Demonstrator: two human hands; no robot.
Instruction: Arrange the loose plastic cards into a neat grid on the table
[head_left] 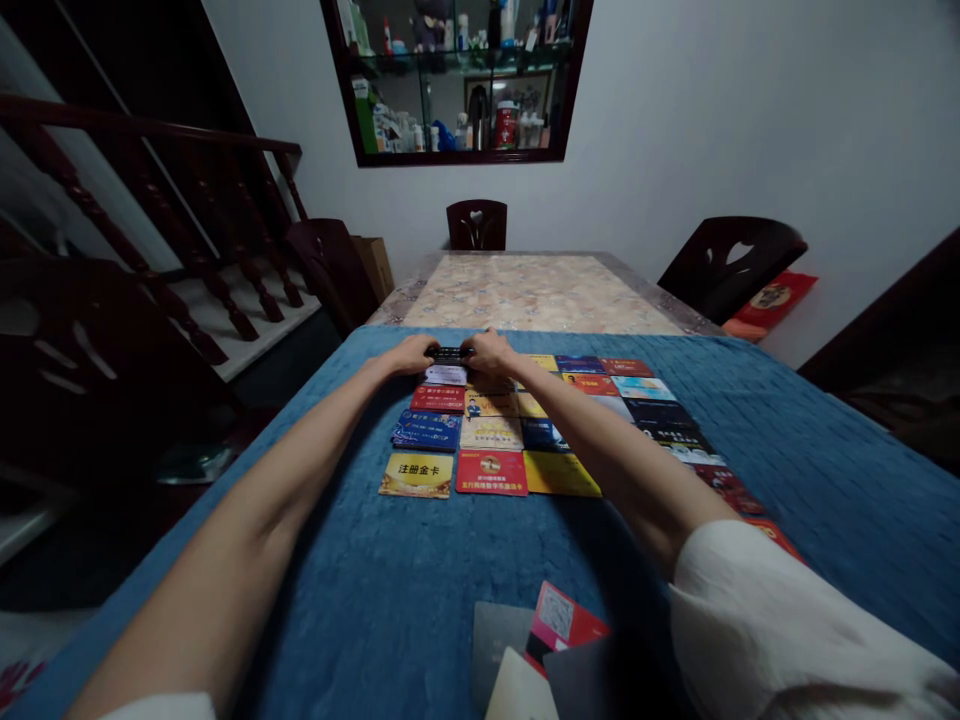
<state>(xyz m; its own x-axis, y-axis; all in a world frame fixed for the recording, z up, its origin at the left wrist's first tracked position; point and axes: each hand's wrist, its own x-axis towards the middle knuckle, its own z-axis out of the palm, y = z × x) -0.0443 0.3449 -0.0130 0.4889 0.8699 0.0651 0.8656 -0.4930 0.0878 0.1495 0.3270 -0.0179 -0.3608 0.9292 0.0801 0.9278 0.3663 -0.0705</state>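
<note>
At the far left corner of the card layout, a black card [448, 354] lies between my two hands. My left hand [411, 355] pinches its left end, and my right hand [488, 354] grips the right end. Just below it is a whitish card [446, 375], then a red card [438, 398] and a blue card [426, 430]. The front row has a gold card [417, 475], a red card with a round picture [492, 473] and a yellow card [562, 474]. My right forearm hides part of the layout.
A blue cloth [360, 580] covers the near part of the marble-patterned table [525, 290]. Loose cards, including a red card with a QR code [562, 620] and a grey card [499, 635], lie near me. Dark cards [660, 413] are at the right. Chairs [731, 265] surround the table.
</note>
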